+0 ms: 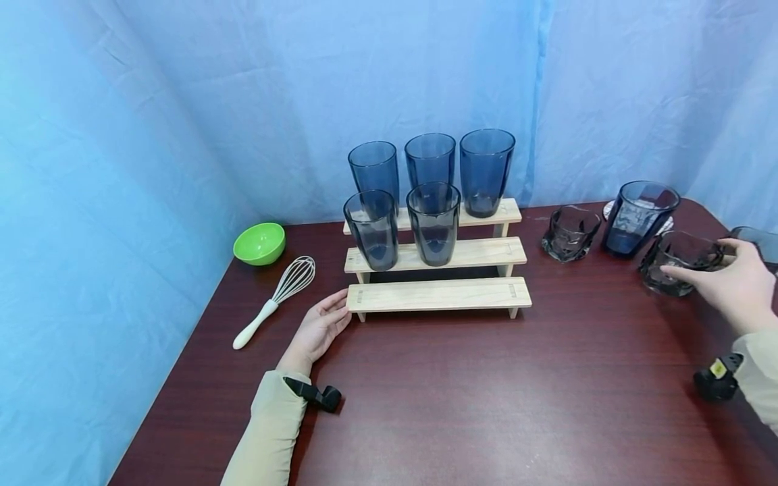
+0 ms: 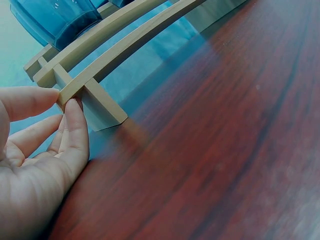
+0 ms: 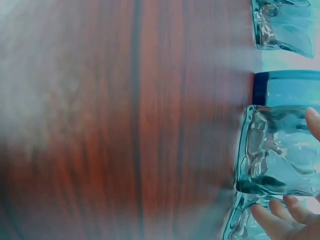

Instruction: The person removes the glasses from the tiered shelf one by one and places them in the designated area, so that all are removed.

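Observation:
My left hand [image 1: 319, 331] pinches the left end of the lowest step of a three-step wooden riser [image 1: 437, 295], thumb above and fingertips under the board in the left wrist view. Two tall smoky glasses [image 1: 433, 229] stand on its middle step, and three tall blue glasses [image 1: 488, 172] on the top one. At the far right, my right hand [image 1: 738, 283] spreads its thumb and fingers about a short wavy glass [image 3: 275, 150] standing on the table. In the right wrist view its thumb overlaps that glass, and the fingers lie just beside it; firm contact is not visible.
Another short glass [image 1: 570, 234] and a tall blue glass [image 1: 632, 223] stand left of my right hand. One more glass [image 1: 762, 244] is cut off by the right edge. A green bowl [image 1: 260, 244] and a whisk [image 1: 273, 304] lie at left. Blue curtains enclose the table.

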A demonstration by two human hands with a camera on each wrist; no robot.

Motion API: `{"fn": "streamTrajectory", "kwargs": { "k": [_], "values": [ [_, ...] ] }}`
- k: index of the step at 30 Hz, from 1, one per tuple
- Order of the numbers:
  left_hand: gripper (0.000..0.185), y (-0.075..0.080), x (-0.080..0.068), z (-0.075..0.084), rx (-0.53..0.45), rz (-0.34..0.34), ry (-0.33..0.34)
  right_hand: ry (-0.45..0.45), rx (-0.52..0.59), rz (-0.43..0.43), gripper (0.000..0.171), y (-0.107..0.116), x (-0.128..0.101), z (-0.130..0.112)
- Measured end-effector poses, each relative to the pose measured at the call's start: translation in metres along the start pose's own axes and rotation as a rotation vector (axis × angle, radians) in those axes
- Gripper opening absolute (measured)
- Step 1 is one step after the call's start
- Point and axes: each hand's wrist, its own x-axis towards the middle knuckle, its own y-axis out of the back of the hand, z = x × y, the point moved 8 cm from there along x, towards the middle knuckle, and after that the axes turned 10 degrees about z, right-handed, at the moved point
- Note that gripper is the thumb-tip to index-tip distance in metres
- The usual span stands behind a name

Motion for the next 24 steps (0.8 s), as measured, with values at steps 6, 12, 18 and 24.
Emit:
{"fn": "streamTrajectory", "kwargs": {
  "k": [6,12,18,24],
  "values": [
    [0.055,0.000,0.000,0.000,0.003,-0.006,-0.004,-0.030,0.045,-0.023,0.109,0.006,-0.002,-0.001],
    [0.055,0.001,0.001,0.000,0.011,0.011,0.000,-0.024,0.115,0.020,0.106,0.009,0.004,0.006],
    [0.055,0.001,0.001,-0.001,0.013,0.014,-0.001,-0.030,0.163,0.057,0.098,0.012,0.007,0.015],
    [0.055,-0.001,0.000,0.000,0.007,0.002,-0.004,-0.039,0.196,0.109,0.088,0.018,0.008,0.021]
  ]
}}
